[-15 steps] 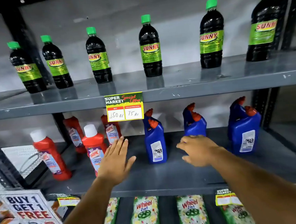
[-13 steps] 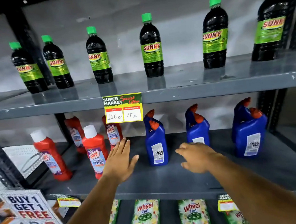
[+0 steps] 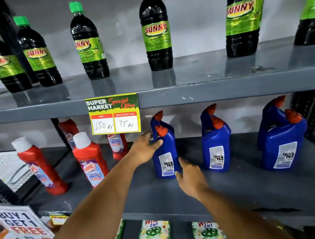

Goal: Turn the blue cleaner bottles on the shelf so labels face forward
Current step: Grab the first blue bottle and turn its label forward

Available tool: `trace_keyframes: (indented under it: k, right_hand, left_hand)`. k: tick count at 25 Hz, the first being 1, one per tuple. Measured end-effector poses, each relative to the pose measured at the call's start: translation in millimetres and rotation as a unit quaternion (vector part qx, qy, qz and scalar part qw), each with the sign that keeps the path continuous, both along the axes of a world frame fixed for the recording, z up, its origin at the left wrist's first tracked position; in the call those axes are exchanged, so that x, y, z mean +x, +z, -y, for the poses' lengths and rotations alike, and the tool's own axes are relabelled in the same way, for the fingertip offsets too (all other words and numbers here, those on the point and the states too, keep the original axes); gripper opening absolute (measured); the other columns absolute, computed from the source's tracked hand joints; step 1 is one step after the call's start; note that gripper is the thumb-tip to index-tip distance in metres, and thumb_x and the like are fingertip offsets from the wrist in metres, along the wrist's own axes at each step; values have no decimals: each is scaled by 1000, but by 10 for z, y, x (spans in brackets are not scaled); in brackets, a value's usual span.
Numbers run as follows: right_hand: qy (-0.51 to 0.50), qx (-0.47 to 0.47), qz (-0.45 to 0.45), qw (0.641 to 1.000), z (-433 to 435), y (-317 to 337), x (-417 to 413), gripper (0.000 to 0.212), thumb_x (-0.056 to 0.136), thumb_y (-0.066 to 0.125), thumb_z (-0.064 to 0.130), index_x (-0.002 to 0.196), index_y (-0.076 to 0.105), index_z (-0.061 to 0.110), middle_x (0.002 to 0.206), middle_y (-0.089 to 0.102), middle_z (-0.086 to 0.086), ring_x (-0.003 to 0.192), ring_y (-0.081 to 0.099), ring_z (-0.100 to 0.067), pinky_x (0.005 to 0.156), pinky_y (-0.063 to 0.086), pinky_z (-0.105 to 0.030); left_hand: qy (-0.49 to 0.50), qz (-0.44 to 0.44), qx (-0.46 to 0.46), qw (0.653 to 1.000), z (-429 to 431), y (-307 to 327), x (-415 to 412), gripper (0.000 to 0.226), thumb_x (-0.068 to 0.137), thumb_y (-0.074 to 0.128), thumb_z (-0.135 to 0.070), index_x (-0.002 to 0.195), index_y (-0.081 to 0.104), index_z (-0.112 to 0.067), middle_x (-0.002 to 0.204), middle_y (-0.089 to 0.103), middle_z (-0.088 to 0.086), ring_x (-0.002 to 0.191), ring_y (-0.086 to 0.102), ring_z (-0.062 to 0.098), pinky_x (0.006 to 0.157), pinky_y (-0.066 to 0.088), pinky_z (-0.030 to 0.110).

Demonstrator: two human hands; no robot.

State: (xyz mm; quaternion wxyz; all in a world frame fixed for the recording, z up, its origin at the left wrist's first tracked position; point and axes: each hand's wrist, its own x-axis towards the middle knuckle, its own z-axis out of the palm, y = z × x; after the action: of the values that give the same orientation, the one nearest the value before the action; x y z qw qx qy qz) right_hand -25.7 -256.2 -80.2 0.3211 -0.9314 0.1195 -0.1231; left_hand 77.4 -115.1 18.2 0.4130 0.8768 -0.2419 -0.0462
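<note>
My left hand grips the left blue bottle at its shoulder, from 10 o'clock; my right hand, fingers loose, touches its base at 5. It's opaque, contents unseen, mid-frame on the middle shelf. Upright, long axis 12–6, orange cap at 12, barcode label facing me.

This is a supermarket aisle. Grey metal shelves carry rows of identical goods: dark SUNNY bottles on top, red Harpic bathroom cleaner bottles and blue cleaner bottles below, and green Wheel 2in1 packets underneath. A shelf-edge price tag reads "SUPER MARKET Special Offer", 150 Rs and 75 Rs. A sign says "BUY 1 GET 1 FREE".
</note>
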Motion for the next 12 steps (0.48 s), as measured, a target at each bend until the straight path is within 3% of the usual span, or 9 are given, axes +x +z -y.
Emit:
trace_keyframes:
  k: [2,4,6,8,10,12]
  right_hand:
    - [-30,53,21,998,-138,-97,36,57,87,52,26,139,38,10,134,56,-13,117,56,-31,94,45,-35]
    - [-39,87,34,995,-251,-177,59,64,85,55,27,143,33,10,142,49,-12,124,51,-27,100,40,-30]
    - [-18,113,30,993,-292,-231,113,79,82,61,33,147,22,9,154,31,-10,138,34,-22,111,27,-26]
    - [-3,120,12,993,-332,-265,154,97,77,67,42,149,10,9,159,13,-8,144,17,-19,109,14,-19]
    - [-15,126,14,992,-361,-277,181,107,69,71,50,149,10,12,154,17,-7,138,27,-18,105,21,-18]
    - [-33,143,26,989,-382,-234,202,105,62,73,55,145,21,18,139,33,-3,122,44,-16,100,37,-23]
  left_hand:
    - [-16,0,12,1000,50,23,100,19,87,60,-33,93,62,-14,98,70,10,85,66,22,76,55,36]
    - [-32,6,40,999,68,10,171,21,87,60,-35,83,62,-15,86,69,8,79,64,25,69,50,35]
    - [-36,-3,52,998,82,-7,248,26,85,60,-39,82,63,-13,89,70,9,82,65,26,71,51,37]
    - [-33,-23,45,998,86,-12,288,33,81,63,-43,94,66,-13,98,71,9,92,66,25,82,54,40]
    - [-29,-49,30,998,82,9,294,45,73,69,-49,107,64,-19,105,70,5,97,65,22,87,53,40]
    - [-54,-81,19,995,72,35,293,52,71,71,-50,113,61,-22,105,69,4,92,65,20,81,53,36]
